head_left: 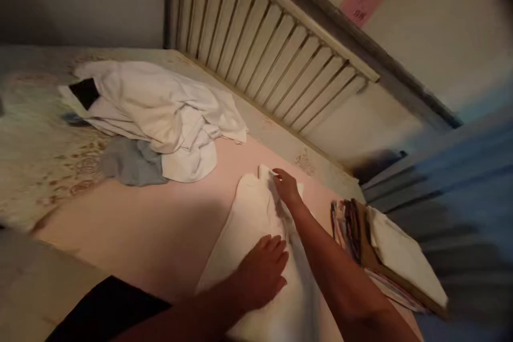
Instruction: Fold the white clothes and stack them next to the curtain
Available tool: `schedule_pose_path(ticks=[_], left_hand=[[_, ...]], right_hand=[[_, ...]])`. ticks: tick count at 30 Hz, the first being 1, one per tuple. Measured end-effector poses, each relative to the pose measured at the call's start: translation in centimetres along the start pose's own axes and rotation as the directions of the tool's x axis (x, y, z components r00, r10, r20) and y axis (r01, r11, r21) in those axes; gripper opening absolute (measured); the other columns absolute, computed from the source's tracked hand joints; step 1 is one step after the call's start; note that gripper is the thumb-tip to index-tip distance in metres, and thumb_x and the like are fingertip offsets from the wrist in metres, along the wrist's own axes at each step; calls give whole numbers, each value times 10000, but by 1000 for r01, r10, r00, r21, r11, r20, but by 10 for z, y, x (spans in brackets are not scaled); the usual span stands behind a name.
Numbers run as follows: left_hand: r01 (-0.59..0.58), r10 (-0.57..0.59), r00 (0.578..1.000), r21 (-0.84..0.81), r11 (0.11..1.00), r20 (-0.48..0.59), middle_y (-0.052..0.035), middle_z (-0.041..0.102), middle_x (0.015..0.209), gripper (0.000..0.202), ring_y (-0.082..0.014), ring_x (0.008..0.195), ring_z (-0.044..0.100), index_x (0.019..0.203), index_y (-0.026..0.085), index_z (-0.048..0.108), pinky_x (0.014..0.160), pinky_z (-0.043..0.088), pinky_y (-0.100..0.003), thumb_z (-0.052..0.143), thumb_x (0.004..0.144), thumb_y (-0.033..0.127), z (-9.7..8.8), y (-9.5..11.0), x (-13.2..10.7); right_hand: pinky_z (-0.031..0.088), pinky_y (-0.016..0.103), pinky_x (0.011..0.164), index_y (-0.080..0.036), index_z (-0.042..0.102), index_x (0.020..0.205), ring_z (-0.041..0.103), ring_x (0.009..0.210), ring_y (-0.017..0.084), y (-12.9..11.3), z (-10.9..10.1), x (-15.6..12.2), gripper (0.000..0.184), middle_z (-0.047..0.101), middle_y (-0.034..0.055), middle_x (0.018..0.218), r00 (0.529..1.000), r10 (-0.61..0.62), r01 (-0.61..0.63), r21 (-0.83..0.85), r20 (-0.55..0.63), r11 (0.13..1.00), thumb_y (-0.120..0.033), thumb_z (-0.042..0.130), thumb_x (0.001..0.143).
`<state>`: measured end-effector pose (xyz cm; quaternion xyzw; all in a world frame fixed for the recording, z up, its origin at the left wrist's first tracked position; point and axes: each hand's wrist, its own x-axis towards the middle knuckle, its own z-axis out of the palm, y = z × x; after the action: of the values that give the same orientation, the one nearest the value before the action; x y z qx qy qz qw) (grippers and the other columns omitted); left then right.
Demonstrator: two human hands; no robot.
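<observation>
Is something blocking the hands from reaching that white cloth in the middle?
Nothing visible does: the left hand rests on the white cloth, the right hand is at its far end. The crumpled pile lies off left, the folded stack off right.

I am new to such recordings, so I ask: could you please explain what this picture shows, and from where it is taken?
There is no machine, only a person's two bare hands. The one picture comes from a camera worn on the head, looking forward and down. The left hand lies on a white cloth; the right hand is curled at its far end, but whether it grips, I cannot tell. The cloth lies on a pink sheet. Left of it is a loose heap of clothes; right of it, a folded stack.
</observation>
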<state>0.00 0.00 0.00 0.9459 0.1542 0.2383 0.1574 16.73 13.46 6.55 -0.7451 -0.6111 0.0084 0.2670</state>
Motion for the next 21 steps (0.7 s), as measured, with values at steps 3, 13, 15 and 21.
schedule_pose_path(ticks=[3, 13, 15, 21], left_hand=[[-1, 1, 1000, -12, 1000, -1, -119, 488, 1424, 524, -271, 1335, 379, 1311, 142, 488, 1108, 201, -405, 449, 922, 492, -6, -2, 1], [42, -41, 999, -129, 991, 14, -68, 669, 1163, 389, -245, 1133, 542, 1173, 185, 611, 1110, 245, -407, 552, 875, 429, 0, -2, 0], [40, -39, 999, -125, 991, 11, -68, 668, 1162, 394, -242, 1145, 532, 1163, 176, 616, 1126, 226, -400, 557, 873, 437, 1, -2, 1], [26, -26, 1000, -123, 992, -3, -65, 661, 1188, 403, -245, 1180, 517, 1188, 180, 608, 1147, 205, -417, 542, 884, 435, 4, -4, 0]], right_hand=[[432, 422, 1048, -139, 605, 1222, 586, 1157, 217, -9, -7, -26, 379, 631, 118, 1250, 990, -131, 131, 7, -46, 991, -244, 404, 918], [258, 513, 1154, -130, 394, 1426, 244, 1432, 250, -16, 36, -87, 539, 385, 166, 1488, 838, -468, 519, -141, 282, 843, -340, 501, 941], [233, 505, 1164, -115, 394, 1423, 243, 1433, 252, -14, 38, -81, 541, 375, 166, 1494, 848, -440, 501, -174, 297, 848, -347, 496, 945], [208, 473, 1177, -115, 412, 1413, 246, 1432, 241, -15, 40, -77, 534, 371, 140, 1502, 863, -407, 475, -209, 299, 855, -381, 480, 954]])
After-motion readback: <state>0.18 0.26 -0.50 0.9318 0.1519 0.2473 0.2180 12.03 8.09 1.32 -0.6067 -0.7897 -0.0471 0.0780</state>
